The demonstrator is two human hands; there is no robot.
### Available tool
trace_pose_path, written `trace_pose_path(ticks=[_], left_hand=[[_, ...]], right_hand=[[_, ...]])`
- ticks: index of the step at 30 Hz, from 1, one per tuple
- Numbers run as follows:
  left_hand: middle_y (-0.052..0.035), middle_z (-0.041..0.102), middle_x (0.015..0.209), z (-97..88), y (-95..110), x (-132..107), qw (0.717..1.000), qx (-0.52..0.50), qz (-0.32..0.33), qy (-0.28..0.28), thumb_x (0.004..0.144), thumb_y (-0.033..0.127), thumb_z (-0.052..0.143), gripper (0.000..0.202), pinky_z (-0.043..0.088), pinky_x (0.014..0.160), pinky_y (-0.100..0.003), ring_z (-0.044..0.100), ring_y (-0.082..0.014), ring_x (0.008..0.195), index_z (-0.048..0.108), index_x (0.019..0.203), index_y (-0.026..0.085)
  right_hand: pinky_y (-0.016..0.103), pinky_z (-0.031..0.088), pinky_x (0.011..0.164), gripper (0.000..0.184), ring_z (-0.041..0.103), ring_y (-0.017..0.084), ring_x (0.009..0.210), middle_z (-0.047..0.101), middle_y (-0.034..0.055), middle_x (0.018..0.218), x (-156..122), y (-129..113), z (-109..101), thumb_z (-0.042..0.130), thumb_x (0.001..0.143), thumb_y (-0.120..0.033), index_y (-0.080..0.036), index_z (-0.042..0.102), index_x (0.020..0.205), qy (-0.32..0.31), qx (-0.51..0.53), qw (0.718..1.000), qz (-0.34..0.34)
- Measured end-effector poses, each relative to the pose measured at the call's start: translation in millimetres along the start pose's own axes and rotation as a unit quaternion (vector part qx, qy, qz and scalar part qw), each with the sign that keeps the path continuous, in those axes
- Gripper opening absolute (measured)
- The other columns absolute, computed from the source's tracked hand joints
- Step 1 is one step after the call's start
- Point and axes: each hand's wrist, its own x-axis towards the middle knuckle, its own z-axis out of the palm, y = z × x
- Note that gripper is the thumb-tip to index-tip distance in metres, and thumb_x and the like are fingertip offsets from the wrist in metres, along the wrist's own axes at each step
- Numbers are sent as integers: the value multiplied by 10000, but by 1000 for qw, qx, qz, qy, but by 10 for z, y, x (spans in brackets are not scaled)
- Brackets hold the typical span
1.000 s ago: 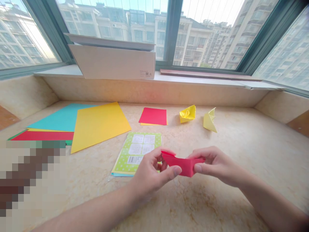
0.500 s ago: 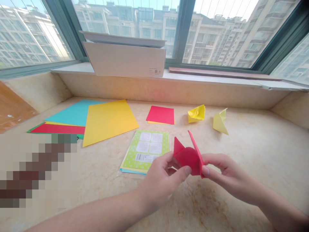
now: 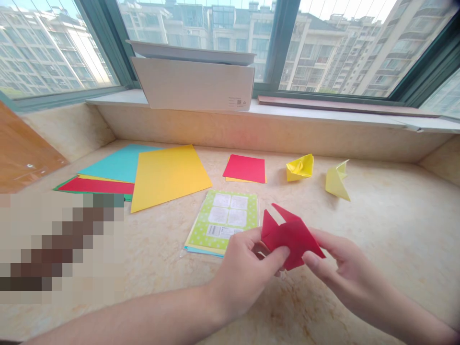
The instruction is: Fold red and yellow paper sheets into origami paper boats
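A red folded paper (image 3: 293,238) with two pointed tips at its upper left is held above the counter between both hands. My left hand (image 3: 247,268) pinches its lower left part, thumb on the near face and fingers behind, mostly hidden. My right hand (image 3: 341,266) grips the right corner, with the thumb in front and a finger behind. Just beyond my left hand lies a packet of origami paper (image 3: 230,215) with a green dotted cover. Farther back sit a shiny yellow folded paper piece (image 3: 300,167) and a pale yellow folded one (image 3: 336,182).
Red square paper (image 3: 245,168) lies over an orange-yellow sheet at the back. To the left, a large yellow sheet (image 3: 168,177) overlaps blue paper (image 3: 111,163) and red paper (image 3: 97,186). A white box (image 3: 194,84) stands on the window sill. Part of the left side is pixelated.
The right-hand flap of the red paper, earlier seen edge-on, now shows its broad face and leans rightward. My right thumb has come slightly off its edge. The view has shifted a little.
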Motion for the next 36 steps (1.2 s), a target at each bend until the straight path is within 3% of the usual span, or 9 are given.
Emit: trace_pose_path(ticks=[6,9,14,19,23,27,30,33,36], left_hand=[[-89,717,749,42,-7,-57,995,-54,-34,-81,883,331,702,244,547,639,-256,660,-148,661,740,829,96],[-93,718,753,62,23,-76,990,-73,-57,-109,908,337,654,268,566,613,-251,670,-148,647,758,876,92],[-87,739,774,76,16,-90,987,-80,-69,-124,909,277,640,227,574,627,-235,682,-142,675,789,966,116],[-91,750,788,62,30,-106,986,-63,-76,-132,904,225,617,223,564,635,-243,686,-144,661,806,967,125],[-101,768,793,58,81,-105,983,-70,-87,-143,940,226,551,276,557,641,-243,724,-171,716,811,954,136],[-111,778,799,56,98,-99,983,-80,-90,-141,960,286,554,313,557,654,-240,735,-172,733,813,867,138],[-117,778,801,60,109,-94,982,-88,-92,-141,955,359,581,341,564,656,-258,746,-197,757,809,836,134],[-119,776,808,63,134,-85,979,-104,-90,-149,947,422,609,364,591,679,-301,756,-234,795,806,854,130],[-119,774,829,52,144,-77,974,-138,-82,-159,954,451,608,378,614,719,-344,760,-257,835,802,919,128]], right_hand=[[230,570,651,220,682,136,719,700,8,838,-20,13,85,518,1038,-265,-247,715,944,21,-54,998,-39],[203,568,621,134,695,123,686,719,-22,804,-64,8,77,604,996,-232,-277,722,1039,35,-66,995,-68],[217,604,640,215,727,146,719,749,-9,856,-146,54,111,638,978,-241,-307,723,1163,36,-51,996,-62],[193,594,568,182,722,144,653,750,0,820,-226,82,142,635,985,-290,-316,761,1113,38,-64,997,-36],[195,582,503,170,717,158,608,754,2,791,-261,94,135,671,945,-260,-332,769,1063,85,-122,985,-91],[250,627,570,241,753,215,758,781,56,967,-322,191,108,655,918,-193,-311,759,1100,95,-163,968,-167],[344,664,761,275,743,287,977,769,81,1097,-444,335,104,626,939,-242,-311,771,1163,82,-197,963,-164],[440,610,980,350,699,323,1127,740,65,1229,-565,443,139,544,997,-303,-330,721,1298,106,-243,951,-160],[467,559,1057,405,696,316,1132,734,55,1244,-582,414,174,431,1046,-319,-351,668,1373,125,-257,942,-175]])
